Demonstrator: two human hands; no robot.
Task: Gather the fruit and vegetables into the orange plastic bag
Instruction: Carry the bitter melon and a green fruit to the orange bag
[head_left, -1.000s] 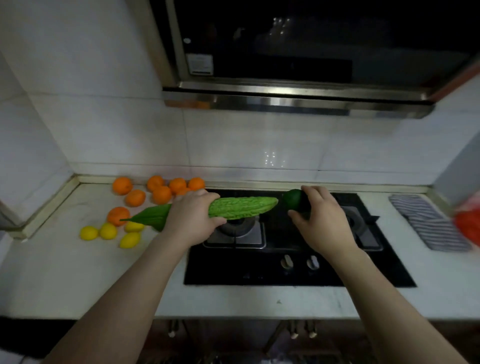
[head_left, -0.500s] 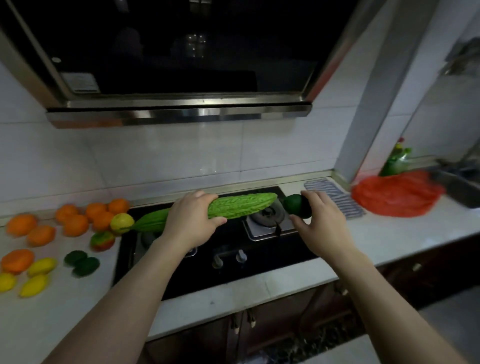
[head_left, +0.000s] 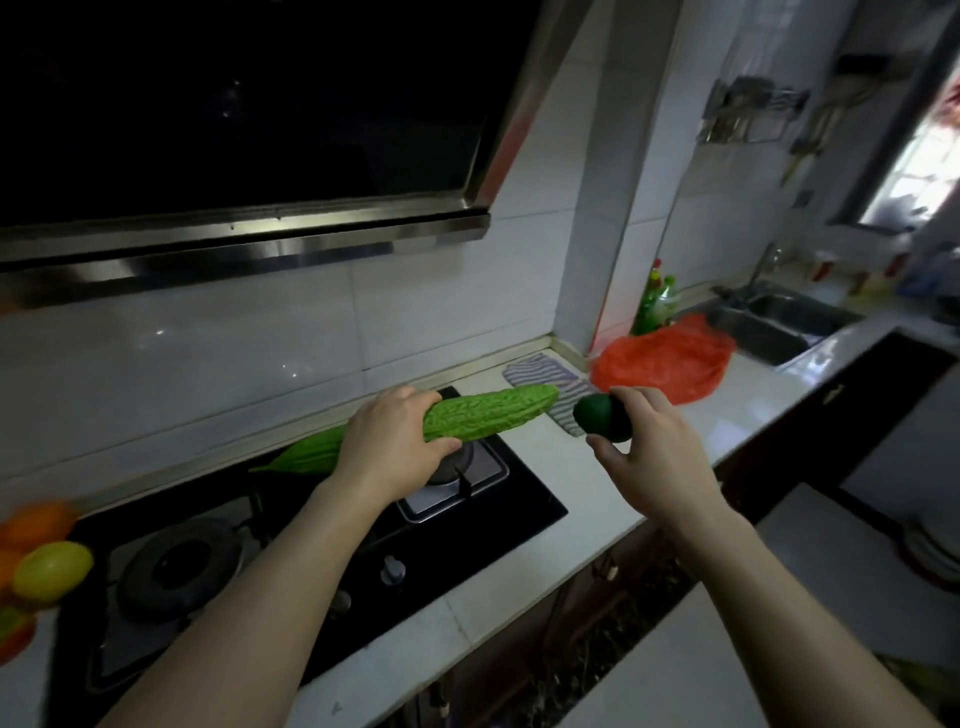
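Left grip (head_left: 387, 447) curls round a long bumpy green gourd (head_left: 493, 415); right grip (head_left: 649, 452) pinches a dark green round fruit (head_left: 597, 420) (partly hidden by fingers (head_left: 634, 397)).

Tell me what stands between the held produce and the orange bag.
Nothing blocks the way. The left hand grips the bitter gourd, the right hand the dark green fruit; only a striped cloth lies flat on the counter before the orange plastic bag.
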